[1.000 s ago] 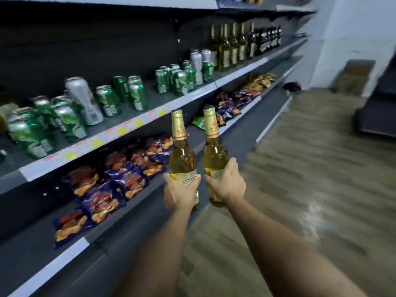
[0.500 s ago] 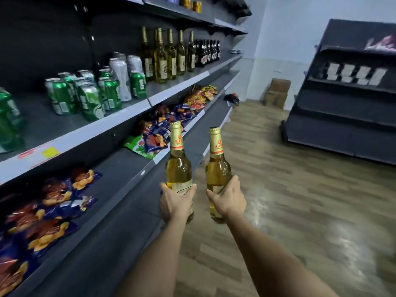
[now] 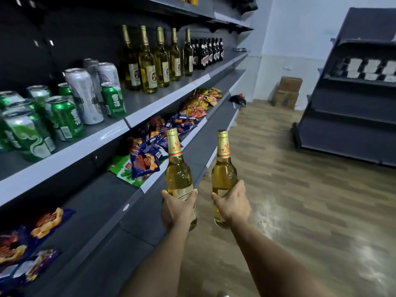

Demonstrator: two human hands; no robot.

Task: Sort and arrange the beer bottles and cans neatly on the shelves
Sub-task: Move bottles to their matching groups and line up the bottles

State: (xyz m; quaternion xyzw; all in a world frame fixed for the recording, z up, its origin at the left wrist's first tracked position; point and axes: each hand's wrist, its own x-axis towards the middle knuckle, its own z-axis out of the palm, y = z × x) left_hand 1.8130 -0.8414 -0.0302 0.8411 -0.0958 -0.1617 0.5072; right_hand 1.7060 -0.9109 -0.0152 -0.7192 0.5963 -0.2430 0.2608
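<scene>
My left hand (image 3: 176, 207) grips a golden beer bottle (image 3: 177, 174) by its lower body, upright. My right hand (image 3: 232, 203) grips a second golden beer bottle (image 3: 223, 170) the same way, a little to the right. Both are held out over the aisle beside the grey shelving (image 3: 162, 99). On the middle shelf stand green cans (image 3: 64, 118), taller silver cans (image 3: 84, 95), a row of golden bottles (image 3: 147, 63) and, farther along, dark bottles (image 3: 206, 53).
Snack bags (image 3: 150, 155) lie on the shelf below, more at the lower left (image 3: 25, 249). A second dark shelf unit (image 3: 351, 99) stands at the right. Cardboard boxes (image 3: 287, 92) sit by the far wall. Wooden floor (image 3: 300, 200) stretches between.
The view has moved along the aisle toward the row of golden bottles, which now look nearer. Both hands still hold their bottles, now slightly farther apart.
</scene>
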